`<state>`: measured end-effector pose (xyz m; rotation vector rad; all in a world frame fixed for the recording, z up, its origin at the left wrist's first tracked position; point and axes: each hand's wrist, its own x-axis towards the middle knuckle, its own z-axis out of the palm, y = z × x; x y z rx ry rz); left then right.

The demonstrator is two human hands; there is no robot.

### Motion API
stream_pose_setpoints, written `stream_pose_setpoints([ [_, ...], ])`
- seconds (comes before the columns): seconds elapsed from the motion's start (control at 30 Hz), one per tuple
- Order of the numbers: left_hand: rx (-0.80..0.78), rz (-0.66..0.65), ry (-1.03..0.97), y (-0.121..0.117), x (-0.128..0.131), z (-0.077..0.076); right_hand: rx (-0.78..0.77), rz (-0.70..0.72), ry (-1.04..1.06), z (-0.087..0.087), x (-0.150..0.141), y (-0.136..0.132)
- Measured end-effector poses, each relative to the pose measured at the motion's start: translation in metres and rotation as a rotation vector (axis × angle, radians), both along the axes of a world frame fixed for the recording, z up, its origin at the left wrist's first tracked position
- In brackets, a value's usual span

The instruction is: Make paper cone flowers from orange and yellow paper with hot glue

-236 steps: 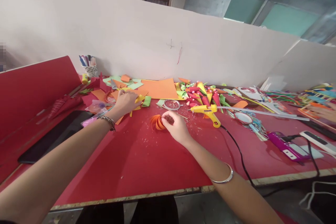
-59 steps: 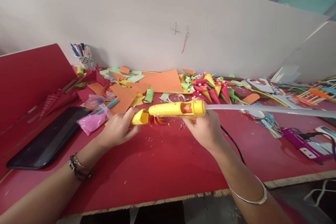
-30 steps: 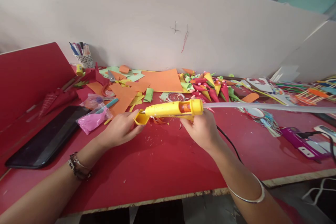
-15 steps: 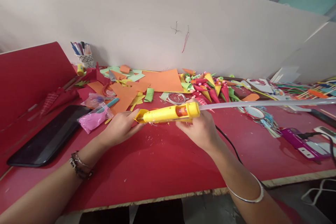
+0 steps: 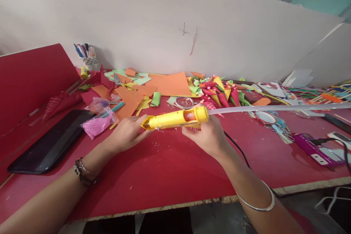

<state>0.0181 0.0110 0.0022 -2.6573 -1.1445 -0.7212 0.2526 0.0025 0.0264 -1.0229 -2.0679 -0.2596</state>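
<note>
My right hand [image 5: 210,135] is closed round the handle of a yellow glue gun [image 5: 177,117]. The gun lies level above the red table [image 5: 164,168], nozzle pointing left. A long clear glue stick [image 5: 274,107] juts from its back to the right. My left hand [image 5: 124,135] pinches a small yellow paper piece [image 5: 145,123] right at the nozzle tip. The orange curled paper shape is mostly hidden behind the gun.
Orange, green and yellow paper scraps [image 5: 131,98] and paper cones [image 5: 219,93] lie at the back. A black tablet [image 5: 46,142] and pink bag [image 5: 97,124] are at left, a pen cup [image 5: 87,60] behind. A purple device [image 5: 315,150] and black cord [image 5: 241,150] are at right.
The gun has dropped a little and tipped nozzle-down toward the yellow piece, which my left hand now holds against the tip. Earlier I took up the gun from the table.
</note>
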Motion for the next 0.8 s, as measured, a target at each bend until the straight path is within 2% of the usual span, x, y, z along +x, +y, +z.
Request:
stream_pose_setpoints([
  [0.3,-0.043,0.026,-0.012,0.0011,0.0006,-0.0015,0.023,-0.055,-0.002,0.0016,0.0005,-0.0003],
  [0.47,-0.040,0.041,-0.012,0.0001,0.0001,0.0006,-0.037,-0.095,0.008,0.0002,0.0011,-0.0008],
  [0.8,-0.071,0.092,0.000,0.0023,-0.0018,-0.0036,-0.046,-0.082,0.019,0.0006,0.0004,-0.0013],
])
